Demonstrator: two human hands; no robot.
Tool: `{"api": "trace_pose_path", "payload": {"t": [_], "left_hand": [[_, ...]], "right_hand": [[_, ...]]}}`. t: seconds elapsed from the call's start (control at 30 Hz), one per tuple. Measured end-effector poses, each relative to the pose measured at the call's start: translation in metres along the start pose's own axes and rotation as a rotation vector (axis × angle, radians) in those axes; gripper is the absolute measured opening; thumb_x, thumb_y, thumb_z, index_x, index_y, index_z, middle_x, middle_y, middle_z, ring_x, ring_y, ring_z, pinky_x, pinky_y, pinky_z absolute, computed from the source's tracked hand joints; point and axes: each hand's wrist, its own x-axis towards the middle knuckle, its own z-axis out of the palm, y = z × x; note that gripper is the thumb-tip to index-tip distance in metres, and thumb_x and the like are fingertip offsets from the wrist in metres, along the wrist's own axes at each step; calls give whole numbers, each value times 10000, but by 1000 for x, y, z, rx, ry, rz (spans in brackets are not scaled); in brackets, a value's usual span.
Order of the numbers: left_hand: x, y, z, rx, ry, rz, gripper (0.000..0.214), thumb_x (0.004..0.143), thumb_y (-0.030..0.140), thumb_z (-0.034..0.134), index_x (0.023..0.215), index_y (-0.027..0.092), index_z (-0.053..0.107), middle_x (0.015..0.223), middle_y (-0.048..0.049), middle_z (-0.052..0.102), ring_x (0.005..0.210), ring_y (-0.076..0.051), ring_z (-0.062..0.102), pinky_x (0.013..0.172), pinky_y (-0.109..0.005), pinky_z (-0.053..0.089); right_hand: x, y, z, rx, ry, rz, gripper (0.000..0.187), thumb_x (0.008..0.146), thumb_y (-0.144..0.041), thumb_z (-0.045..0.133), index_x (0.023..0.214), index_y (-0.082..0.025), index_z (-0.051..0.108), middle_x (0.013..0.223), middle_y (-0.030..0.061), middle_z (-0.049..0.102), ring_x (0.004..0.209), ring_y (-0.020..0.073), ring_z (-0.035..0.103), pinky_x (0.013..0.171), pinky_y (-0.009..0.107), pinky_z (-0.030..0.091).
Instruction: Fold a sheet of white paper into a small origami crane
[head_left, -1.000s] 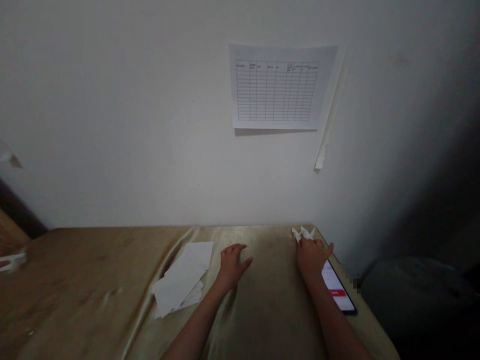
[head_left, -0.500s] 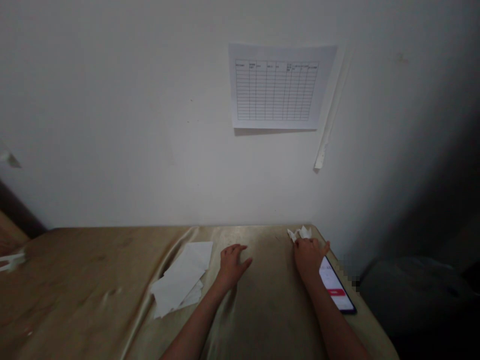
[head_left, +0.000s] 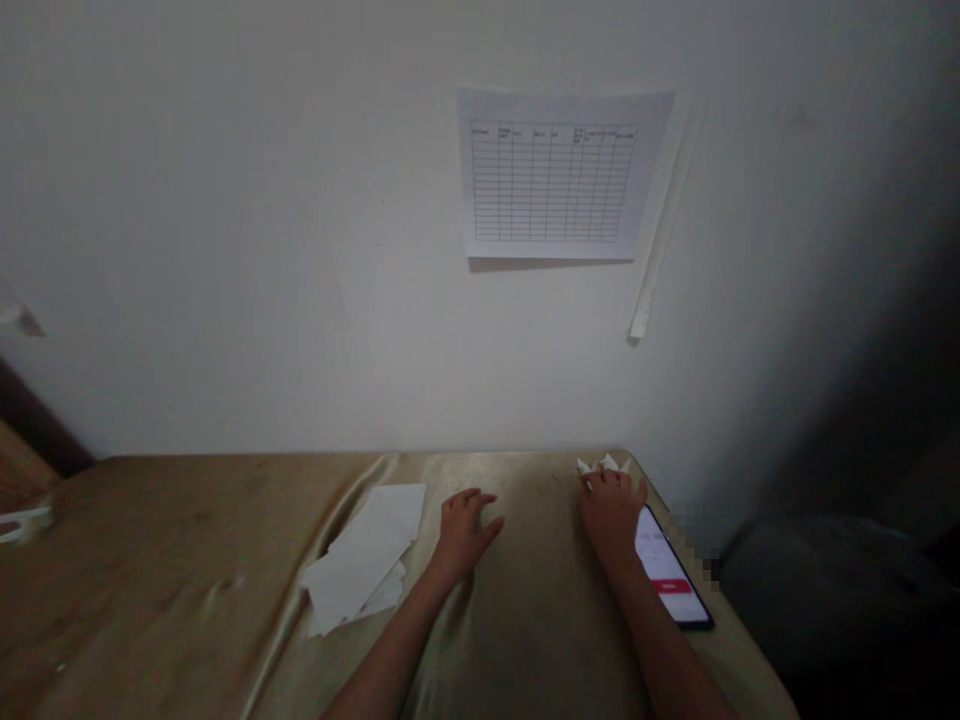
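Note:
My left hand (head_left: pixel 463 535) rests on the cloth-covered table (head_left: pixel 536 610), fingers slightly curled and apart from the thumb, holding nothing. Just left of it lies a loose stack of white paper sheets (head_left: pixel 367 555), fanned unevenly. At the back right corner my right hand (head_left: pixel 611 510) reaches over some small folded white paper pieces (head_left: pixel 616 463), whose pointed tips show beyond the fingers. Its fingers look spread and touch or cover the paper; the parts beneath are hidden. Beside that wrist lies a phone (head_left: pixel 671 575) with a lit screen and a red button.
A printed table sheet (head_left: pixel 551 180) hangs on the wall behind, with a strip of white tape (head_left: pixel 652 270) to its right. A white object (head_left: pixel 26 522) lies at the far left edge. Past the table's right edge is a dark, blurry form (head_left: pixel 825 590).
My right hand has shifted slightly left and its fingers have spread over the paper pieces, showing more of their tips and of the phone. My left hand stays in place.

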Motion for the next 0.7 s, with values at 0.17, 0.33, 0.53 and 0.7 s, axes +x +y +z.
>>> {"api": "trace_pose_path", "payload": {"t": [0.17,0.33,0.53,0.7], "left_hand": [[-2,3,-2,24,-82,22,377,795,343,721,1164,271,701,1339,-96,643,1277,-295,553,1122,-510,371],[-9,10,-7,75,-192,-22,410,805,297,706,1213,312,666,1455,-89,564,1359,-320,497,1171,-639,233],[-17,9,-13,136,-222,86,424,879,333,645,1302,326,613,1503,-80,521,1406,-298,450,1190,-620,219],[-19,1,-17,174,-212,180,406,937,379,570,1339,332,589,1495,-76,532,1397,-285,459,1190,-596,248]], "right_hand": [[-8,-18,7,274,-161,-250,265,898,-203,547,1117,-199,698,1215,98,673,1204,272,538,1127,478,336],[-28,-38,11,486,-345,-400,404,932,-247,531,1323,-191,613,1447,104,551,1373,260,449,1161,445,360],[-31,-37,7,568,-466,-396,422,970,-317,494,1363,-199,593,1462,99,542,1377,243,461,1189,443,329],[-30,-33,6,589,-455,-399,418,964,-316,503,1355,-208,601,1454,100,552,1367,239,474,1188,450,329]]}}
